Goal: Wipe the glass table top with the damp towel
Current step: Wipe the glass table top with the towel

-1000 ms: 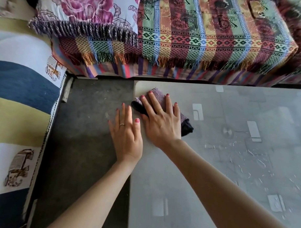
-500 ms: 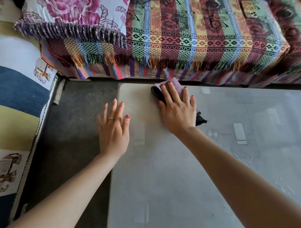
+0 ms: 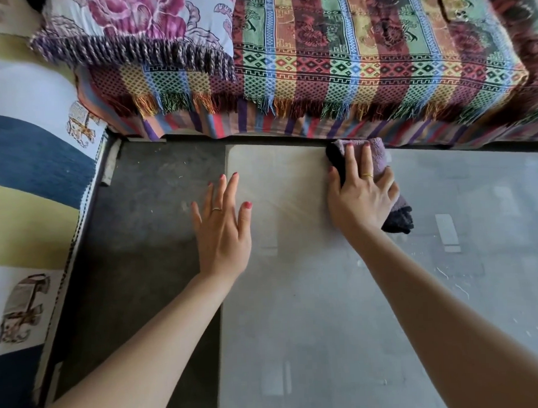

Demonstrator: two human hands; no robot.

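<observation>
My right hand (image 3: pixel 363 197) presses flat, fingers straight, on folded purple-and-black damp towel (image 3: pixel 379 157) at grey glass table top (image 3: pixel 311 309) far edge. Left hand (image 3: pixel 224 228) open, flat on table's left edge.

We note: folded purple-and-black damp towel (image 3: pixel 379 157) mostly hidden under our right hand (image 3: pixel 363 197); only far end and dark near corner show. Glass table top (image 3: pixel 327 324) cut off at right and bottom edges. Striped woven fringed sofa throw (image 3: pixel 348 73) cropped at top, right. Both forearms run out of bottom edge.
</observation>
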